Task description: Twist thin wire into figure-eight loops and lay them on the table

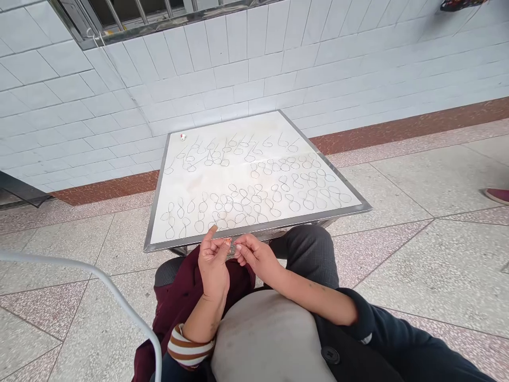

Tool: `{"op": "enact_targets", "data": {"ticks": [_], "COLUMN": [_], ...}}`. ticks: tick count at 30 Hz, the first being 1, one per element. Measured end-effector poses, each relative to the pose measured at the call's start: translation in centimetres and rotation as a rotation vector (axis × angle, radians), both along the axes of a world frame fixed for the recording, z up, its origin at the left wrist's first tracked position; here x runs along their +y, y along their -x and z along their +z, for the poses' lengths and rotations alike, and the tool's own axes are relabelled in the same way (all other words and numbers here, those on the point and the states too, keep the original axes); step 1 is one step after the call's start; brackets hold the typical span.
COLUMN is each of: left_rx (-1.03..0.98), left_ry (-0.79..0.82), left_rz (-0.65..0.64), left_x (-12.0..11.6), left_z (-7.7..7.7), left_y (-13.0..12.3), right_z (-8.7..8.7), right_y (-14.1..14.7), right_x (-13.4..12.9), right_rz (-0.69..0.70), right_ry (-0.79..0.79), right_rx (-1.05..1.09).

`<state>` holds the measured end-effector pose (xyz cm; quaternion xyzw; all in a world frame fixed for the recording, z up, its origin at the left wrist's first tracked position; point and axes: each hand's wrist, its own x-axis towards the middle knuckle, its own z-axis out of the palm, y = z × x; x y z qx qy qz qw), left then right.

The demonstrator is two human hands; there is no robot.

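My left hand and my right hand meet just off the table's near edge, above my lap. Thumb and fingers are pinched together on both. Between the fingertips runs a thin dark strand that looks like the wires on the table; its shape is too fine to make out. Something orange shows at my left fingertips, and a raised left finger has a tan wrap at its tip. Several thin wire figure-eights lie in the nearer part of the white tabletop. Farther back lie several wire loops with straight tails.
A metal rim edges the table, which stands by a white tiled wall. A small white and red item sits at its far left corner. A grey tube curves at the left. Part of a shoe shows at the right.
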<state>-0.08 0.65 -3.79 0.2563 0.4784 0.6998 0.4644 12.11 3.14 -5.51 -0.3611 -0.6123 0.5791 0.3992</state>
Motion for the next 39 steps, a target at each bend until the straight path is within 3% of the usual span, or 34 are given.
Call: {"op": "enact_targets", "data": {"ticks": [8,12,15,24,30,39], "left_rx": [-0.024,0.035,0.084,0.102,0.21,0.218], "left_ry": [-0.005,-0.022,-0.002,0.107,0.119,0.097], "left_rz": [-0.033,-0.057,-0.103,-0.224,-0.256,-0.193], "left_x": [-0.3,-0.5,-0.8,-1.4,-1.6,-1.6], "left_z": [0.0,0.1,0.2,0.6,0.1,-1.0], "left_y": [-0.3,-0.2,-0.4,-1.7,-2.1,-3.1], "right_z": [-1.3,-1.0,-0.5,-0.6,-0.8,-1.7], "right_y": [-0.3,-0.8,-1.3,-2.9,-4.1,-4.4], "right_x": [0.0,0.4,0.6,0.6,1.2,0.4], "right_rz": [0.053,-0.056,-0.109,-0.056,0.075,0.003], "right_ry": [-0.058,-0.133,-0.075,-0.038,-0.05,0.072], "right_rx": [-0.022,-0.039,0.026,0.088,0.008,0.159]}}
